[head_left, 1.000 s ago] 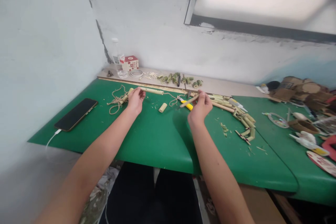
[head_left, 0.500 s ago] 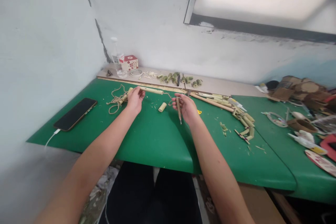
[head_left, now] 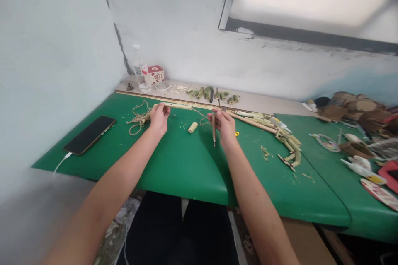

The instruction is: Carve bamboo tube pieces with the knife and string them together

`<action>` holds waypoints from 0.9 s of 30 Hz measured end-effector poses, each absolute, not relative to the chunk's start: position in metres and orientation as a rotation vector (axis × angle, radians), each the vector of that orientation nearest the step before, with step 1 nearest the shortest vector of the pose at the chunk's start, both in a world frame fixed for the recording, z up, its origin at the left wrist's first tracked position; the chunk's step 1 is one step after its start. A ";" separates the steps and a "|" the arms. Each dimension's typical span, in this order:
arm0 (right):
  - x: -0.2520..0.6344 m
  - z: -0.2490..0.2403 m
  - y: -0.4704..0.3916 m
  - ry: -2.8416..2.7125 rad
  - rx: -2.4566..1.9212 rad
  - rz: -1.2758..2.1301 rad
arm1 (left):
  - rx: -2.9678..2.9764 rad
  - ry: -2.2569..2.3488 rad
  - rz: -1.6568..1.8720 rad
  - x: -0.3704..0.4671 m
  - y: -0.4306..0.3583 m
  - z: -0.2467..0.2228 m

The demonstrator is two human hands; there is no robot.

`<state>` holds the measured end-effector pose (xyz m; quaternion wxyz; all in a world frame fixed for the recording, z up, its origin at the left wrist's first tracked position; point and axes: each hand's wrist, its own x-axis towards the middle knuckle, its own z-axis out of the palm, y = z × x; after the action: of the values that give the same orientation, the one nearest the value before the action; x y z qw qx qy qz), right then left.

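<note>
Near the counter's (head_left: 186, 165) back edge, bamboo tube (head_left: 178, 106) is gripped by the left hand (head_left: 159, 119), slim tool (head_left: 214, 131) by the right hand (head_left: 226, 127).

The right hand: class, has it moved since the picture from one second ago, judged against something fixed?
Yes. The right hand has moved left, closer to the short bamboo piece lying on the green surface.
</note>
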<state>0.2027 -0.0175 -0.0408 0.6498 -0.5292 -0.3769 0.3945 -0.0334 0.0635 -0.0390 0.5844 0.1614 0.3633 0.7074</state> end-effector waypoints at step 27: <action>0.208 -0.051 -0.011 -1.141 -1.307 0.433 | 0.362 0.853 1.697 -0.038 0.064 -0.035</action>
<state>0.2077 -0.0108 -0.0511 0.6261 -0.5699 -0.4976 0.1889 -0.0384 0.0640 -0.0353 0.5678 0.1542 0.3631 0.7224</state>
